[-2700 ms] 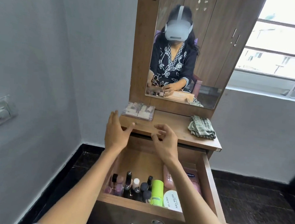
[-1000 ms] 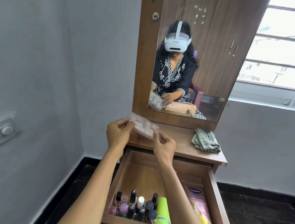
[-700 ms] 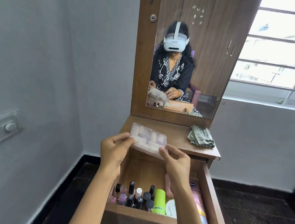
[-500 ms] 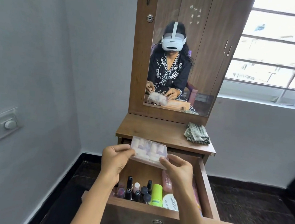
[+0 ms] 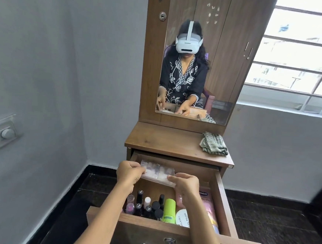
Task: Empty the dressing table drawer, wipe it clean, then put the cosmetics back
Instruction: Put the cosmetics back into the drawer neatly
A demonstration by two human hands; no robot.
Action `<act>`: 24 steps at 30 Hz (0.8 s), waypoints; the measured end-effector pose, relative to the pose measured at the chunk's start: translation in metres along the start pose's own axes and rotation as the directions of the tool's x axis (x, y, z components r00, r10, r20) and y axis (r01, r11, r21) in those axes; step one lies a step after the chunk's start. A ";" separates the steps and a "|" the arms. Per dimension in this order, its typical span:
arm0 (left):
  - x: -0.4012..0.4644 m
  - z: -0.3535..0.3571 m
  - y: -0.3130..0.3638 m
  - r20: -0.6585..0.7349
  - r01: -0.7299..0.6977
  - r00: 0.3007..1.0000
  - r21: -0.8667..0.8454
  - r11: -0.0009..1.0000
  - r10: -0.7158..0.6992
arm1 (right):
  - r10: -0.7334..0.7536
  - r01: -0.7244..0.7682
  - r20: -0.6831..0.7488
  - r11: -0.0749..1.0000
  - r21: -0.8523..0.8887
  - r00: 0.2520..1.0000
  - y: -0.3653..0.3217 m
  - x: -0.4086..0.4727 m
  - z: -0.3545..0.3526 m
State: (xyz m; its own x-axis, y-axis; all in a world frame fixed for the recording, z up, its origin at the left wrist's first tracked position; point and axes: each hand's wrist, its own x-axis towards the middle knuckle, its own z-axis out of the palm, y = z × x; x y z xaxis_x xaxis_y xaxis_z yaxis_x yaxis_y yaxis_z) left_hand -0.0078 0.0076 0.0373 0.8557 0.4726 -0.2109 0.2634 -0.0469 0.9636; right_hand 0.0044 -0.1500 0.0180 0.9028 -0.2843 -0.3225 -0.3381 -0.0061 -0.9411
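Clear plastic box (image 5: 158,173) is held by both ends, left hand (image 5: 130,174) and right hand (image 5: 186,183) pinching it over the open wooden drawer (image 5: 225,204).

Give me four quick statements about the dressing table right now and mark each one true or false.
1. Both hands, left hand and right hand, hold the clear plastic case over the open drawer. True.
2. The folded cloth lies inside the drawer. False: it sits on the tabletop, at its right end.
3. Nail polish bottles stand at the drawer's front left. True.
4. The green tube lies on the tabletop. False: it is in the drawer.
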 end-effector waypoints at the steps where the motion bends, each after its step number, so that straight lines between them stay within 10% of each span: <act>1: 0.001 0.002 -0.002 0.004 -0.015 1.000 0.044 0.999 0.015 | 0.000 0.000 -0.007 1.000 -0.010 1.000 -0.001 0.003 0.002; 11: 0.006 0.011 -0.016 0.032 -0.091 0.996 0.479 0.873 0.086 | -0.006 0.004 -0.014 0.992 -0.126 1.000 0.010 0.015 0.013; 24: 0.009 0.015 -0.023 0.088 -0.130 0.992 0.628 0.767 0.096 | 0.001 0.004 0.020 0.971 -0.240 1.000 0.021 0.026 0.017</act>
State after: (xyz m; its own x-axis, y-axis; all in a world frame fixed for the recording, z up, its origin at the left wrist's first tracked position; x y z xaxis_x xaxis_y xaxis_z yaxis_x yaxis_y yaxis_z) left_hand 0.0004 -0.0006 0.0107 0.9128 0.3869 -0.1310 0.3707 -0.6499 0.6634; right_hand 0.0255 -0.1411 -0.0120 0.9077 -0.2648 -0.3256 -0.3885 -0.2368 -0.8905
